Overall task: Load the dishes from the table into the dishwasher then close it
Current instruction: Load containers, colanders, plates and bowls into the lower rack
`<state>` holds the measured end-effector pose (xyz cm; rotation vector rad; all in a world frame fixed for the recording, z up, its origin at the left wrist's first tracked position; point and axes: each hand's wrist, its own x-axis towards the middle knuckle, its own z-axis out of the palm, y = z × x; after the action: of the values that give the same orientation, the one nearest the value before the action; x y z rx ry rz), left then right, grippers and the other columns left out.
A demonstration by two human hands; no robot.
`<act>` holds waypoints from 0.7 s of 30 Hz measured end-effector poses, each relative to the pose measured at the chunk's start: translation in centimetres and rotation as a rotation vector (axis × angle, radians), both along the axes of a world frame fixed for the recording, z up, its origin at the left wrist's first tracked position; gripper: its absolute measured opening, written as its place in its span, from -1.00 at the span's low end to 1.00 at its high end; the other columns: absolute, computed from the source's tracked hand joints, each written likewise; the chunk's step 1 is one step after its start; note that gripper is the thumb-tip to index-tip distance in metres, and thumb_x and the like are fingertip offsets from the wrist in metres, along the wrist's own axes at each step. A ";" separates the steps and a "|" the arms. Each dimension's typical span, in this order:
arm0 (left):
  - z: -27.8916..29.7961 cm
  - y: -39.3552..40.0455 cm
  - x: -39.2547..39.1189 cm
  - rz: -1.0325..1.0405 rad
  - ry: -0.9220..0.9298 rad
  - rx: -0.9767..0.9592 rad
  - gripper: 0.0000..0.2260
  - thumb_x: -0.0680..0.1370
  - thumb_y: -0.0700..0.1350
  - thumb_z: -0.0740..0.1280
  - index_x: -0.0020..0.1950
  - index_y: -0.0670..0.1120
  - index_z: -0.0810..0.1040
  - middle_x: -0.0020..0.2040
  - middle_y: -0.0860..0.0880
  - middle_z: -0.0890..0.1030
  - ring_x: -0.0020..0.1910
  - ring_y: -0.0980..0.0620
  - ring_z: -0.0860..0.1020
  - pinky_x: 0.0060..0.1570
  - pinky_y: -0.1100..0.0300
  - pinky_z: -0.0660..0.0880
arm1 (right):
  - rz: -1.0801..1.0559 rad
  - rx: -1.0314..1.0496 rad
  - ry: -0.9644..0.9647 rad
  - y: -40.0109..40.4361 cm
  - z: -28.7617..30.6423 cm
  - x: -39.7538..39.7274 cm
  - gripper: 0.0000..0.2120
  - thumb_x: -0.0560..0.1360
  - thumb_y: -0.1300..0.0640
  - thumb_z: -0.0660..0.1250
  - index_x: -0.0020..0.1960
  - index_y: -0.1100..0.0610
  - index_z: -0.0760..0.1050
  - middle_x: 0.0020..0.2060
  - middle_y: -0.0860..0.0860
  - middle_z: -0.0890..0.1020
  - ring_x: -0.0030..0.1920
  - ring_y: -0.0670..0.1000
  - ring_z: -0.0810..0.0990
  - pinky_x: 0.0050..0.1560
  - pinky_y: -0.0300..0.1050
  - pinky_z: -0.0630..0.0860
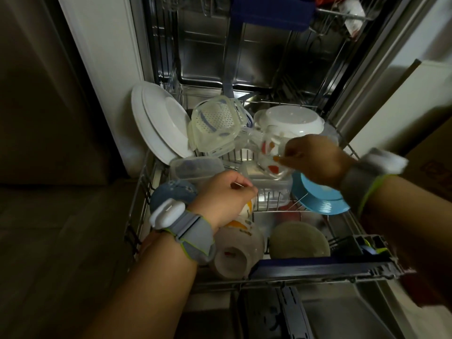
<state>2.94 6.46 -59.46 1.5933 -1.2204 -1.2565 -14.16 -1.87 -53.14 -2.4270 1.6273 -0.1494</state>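
The dishwasher's lower rack is pulled out over the open door and crowded with dishes. My right hand holds a clear glass jug with orange and red marks by its rim, tilted above the middle of the rack. My left hand is closed around the top of a cream bowl with orange patterns lying at the rack's front left. White plates stand on edge at the back left. A clear lidded container leans beside them.
A white bowl sits upside down at the back right, a blue plate on the right, an olive bowl at the front. Clear plastic boxes fill the middle. The upper rack juts out above. A cardboard box stands right.
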 end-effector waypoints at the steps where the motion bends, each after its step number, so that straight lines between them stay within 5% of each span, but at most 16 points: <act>1: -0.1 -0.1 0.0 0.012 0.013 -0.011 -0.96 0.50 -0.07 0.39 -0.08 0.00 0.59 -0.02 -0.12 0.63 0.02 -0.11 0.61 0.10 -0.10 0.56 | -0.045 0.059 -0.127 0.5 1.0 -0.6 -0.80 0.56 0.07 0.31 -0.05 0.21 0.57 -0.17 0.09 0.64 -0.14 0.06 0.60 -0.08 -0.05 0.50; 4: -0.3 -0.2 -0.3 0.045 0.063 -0.017 -0.93 0.49 -0.09 0.41 -0.09 0.04 0.54 -0.02 -0.13 0.62 0.01 -0.13 0.62 0.07 -0.13 0.57 | -0.295 0.357 -0.732 1.9 3.2 -2.1 -0.78 0.57 0.11 0.30 -0.03 0.29 0.53 -0.29 0.08 0.64 -0.25 0.04 0.61 -0.15 -0.07 0.55; 6: -0.4 -0.3 -0.3 0.056 0.089 -0.014 -0.83 0.46 -0.05 0.44 -0.01 0.04 0.51 0.01 -0.12 0.61 0.02 -0.12 0.61 0.06 -0.13 0.57 | -0.433 0.539 -0.974 2.2 3.2 -2.8 -0.83 0.57 0.13 0.25 0.01 0.24 0.49 -0.38 0.08 0.57 -0.38 -0.02 0.55 -0.22 -0.12 0.46; 8: -0.4 -0.4 -0.6 0.027 0.059 -0.026 -0.54 0.33 0.10 0.47 0.18 0.05 0.45 0.05 -0.04 0.59 0.08 -0.05 0.59 0.12 -0.11 0.55 | -0.526 0.728 -1.132 2.0 2.3 -3.6 -0.83 0.55 0.14 0.19 0.07 0.19 0.47 -0.39 0.08 0.52 -0.42 -0.04 0.48 -0.25 -0.13 0.36; 10: -0.5 -0.4 -0.8 -0.021 0.016 -0.045 -0.29 0.28 0.15 0.46 0.37 0.11 0.30 0.10 0.04 0.56 0.12 0.00 0.55 0.16 -0.07 0.53 | -0.574 0.894 -1.189 1.5 0.9 -4.1 -0.83 0.52 0.16 0.17 0.00 0.18 0.50 -0.37 0.07 0.49 -0.41 -0.03 0.45 -0.29 -0.15 0.32; 13: -0.8 -0.3 -1.3 -0.122 -0.068 -0.072 -0.21 0.39 0.04 0.49 0.49 0.17 0.12 0.16 0.05 0.55 0.09 0.08 0.56 0.19 0.00 0.51 | -0.591 1.024 -1.152 1.2 -1.0 -4.1 -0.89 0.50 0.17 0.21 -0.03 0.15 0.49 -0.27 0.07 0.44 -0.39 0.00 0.45 -0.38 -0.18 0.33; 17: -1.6 -0.2 -1.6 -0.166 -0.116 -0.119 -0.35 0.26 0.14 0.50 0.31 0.12 0.39 0.12 0.09 0.61 0.13 0.08 0.57 0.20 -0.05 0.50 | -0.633 1.102 -1.039 1.3 -2.1 -3.1 -0.93 0.44 0.18 0.29 -0.17 0.17 0.42 -0.35 0.06 0.42 -0.42 -0.02 0.43 -0.43 -0.21 0.29; 21: -1.8 -0.4 -2.0 -0.167 -0.162 -0.135 -0.55 0.41 0.02 0.49 0.26 0.02 0.47 0.12 0.07 0.62 0.13 0.09 0.57 0.21 -0.01 0.49 | -0.735 0.953 -1.015 1.6 -2.3 -2.7 -0.77 0.63 0.06 0.14 0.00 0.21 0.45 -0.24 0.20 0.50 -0.25 0.12 0.50 -0.17 -0.15 0.37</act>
<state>0.89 6.02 -61.27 1.5435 -1.5345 -1.1367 -16.87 -0.27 -55.44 -0.7448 1.4354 -0.4758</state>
